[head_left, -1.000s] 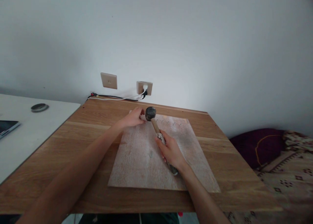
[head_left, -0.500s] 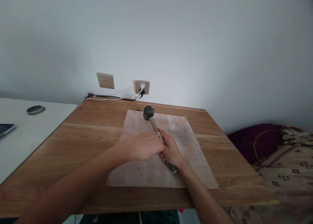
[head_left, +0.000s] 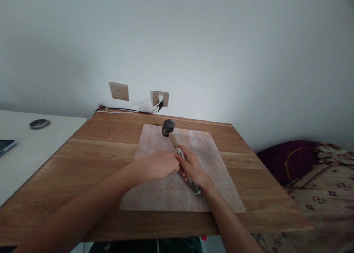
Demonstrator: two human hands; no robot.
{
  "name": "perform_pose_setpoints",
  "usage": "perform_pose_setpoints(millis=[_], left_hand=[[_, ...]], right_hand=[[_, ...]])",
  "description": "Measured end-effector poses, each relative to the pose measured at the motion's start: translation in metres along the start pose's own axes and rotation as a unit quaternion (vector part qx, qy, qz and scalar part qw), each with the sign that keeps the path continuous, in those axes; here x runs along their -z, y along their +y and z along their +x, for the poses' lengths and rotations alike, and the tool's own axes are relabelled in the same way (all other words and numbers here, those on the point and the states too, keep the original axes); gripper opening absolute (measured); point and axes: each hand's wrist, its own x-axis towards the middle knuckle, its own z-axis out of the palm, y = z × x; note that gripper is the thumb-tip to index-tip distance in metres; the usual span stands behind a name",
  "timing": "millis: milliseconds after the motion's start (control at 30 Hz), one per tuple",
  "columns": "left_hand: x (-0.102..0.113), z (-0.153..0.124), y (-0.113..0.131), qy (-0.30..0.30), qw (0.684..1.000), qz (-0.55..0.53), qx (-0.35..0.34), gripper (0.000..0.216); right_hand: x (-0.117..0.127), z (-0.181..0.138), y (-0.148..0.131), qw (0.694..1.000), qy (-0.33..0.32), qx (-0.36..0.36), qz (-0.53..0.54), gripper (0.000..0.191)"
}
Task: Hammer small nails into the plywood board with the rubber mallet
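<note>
A rubber mallet [head_left: 173, 137] with a black head and a wooden handle lies slantwise over a pale, worn board [head_left: 155, 196], its head toward the wall. My right hand [head_left: 193, 168] is wrapped around the handle at its middle, where a whitish patterned covering shows. The handle's lower end looks dark and greenish. Against the handle, just left of my right fingers, is my left hand [head_left: 162, 164], closed with its fingers curled in. Whatever it pinches, if anything, is hidden.
The board rests on a wooden table [head_left: 91, 164]. White and black cables run to a wall socket [head_left: 160, 98] behind it. At left, a white table [head_left: 27, 153] bears a grey ring-shaped object [head_left: 39, 123] and a flat device [head_left: 6, 146]. Patterned fabric [head_left: 318, 197] lies at right.
My left hand has shifted slightly left, away from the right hand's fingers. The mallet and my right hand have stayed nearly in place.
</note>
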Motion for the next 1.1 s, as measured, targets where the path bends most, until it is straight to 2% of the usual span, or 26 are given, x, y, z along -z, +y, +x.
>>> perform_pose_setpoints(millis=[100,200,267,367,433,500,600,700,800,933,1100], left_hand=[[-0.004,0.0,-0.001,0.001,1.0,0.022,-0.009,0.025],[0.004,-0.003,-0.009,0.011,1.0,0.02,-0.012,0.024],[0.017,-0.006,-0.024,0.03,1.0,-0.004,0.002,0.022],[0.039,-0.009,-0.06,0.077,0.993,-0.079,0.032,0.015],[0.046,-0.006,-0.088,0.16,0.974,-0.155,0.046,0.018],[0.044,-0.001,-0.113,0.266,0.938,-0.213,0.06,0.018],[0.024,0.008,-0.136,0.338,0.903,-0.252,0.08,0.021],[0.002,0.015,-0.145,0.344,0.903,-0.24,0.093,0.016],[-0.01,0.017,-0.147,0.339,0.909,-0.216,0.107,0.01],[-0.013,0.016,-0.149,0.338,0.912,-0.203,0.115,0.009],[-0.013,0.013,-0.151,0.342,0.911,-0.214,0.09,0.011]], right_hand=[[0.001,0.0,0.001,1.0,0.002,-0.002,-0.001,0.039],[0.001,0.0,0.002,1.0,0.006,-0.005,0.006,0.038],[0.001,-0.001,0.002,1.0,0.006,-0.002,0.008,0.04],[0.001,-0.002,0.0,1.0,0.007,-0.005,-0.001,0.046],[0.001,-0.002,-0.002,1.0,0.006,-0.008,-0.006,0.047],[0.0,-0.003,-0.003,1.0,0.003,-0.006,-0.003,0.044],[-0.002,-0.002,-0.001,1.0,0.002,-0.005,0.003,0.039],[-0.004,-0.001,0.001,1.0,0.001,-0.008,0.013,0.038],[-0.005,-0.001,0.001,1.0,0.001,-0.008,0.02,0.04],[-0.005,-0.002,-0.001,1.0,0.004,-0.009,0.02,0.038],[-0.006,-0.001,0.0,1.0,0.008,-0.014,0.026,0.035]])
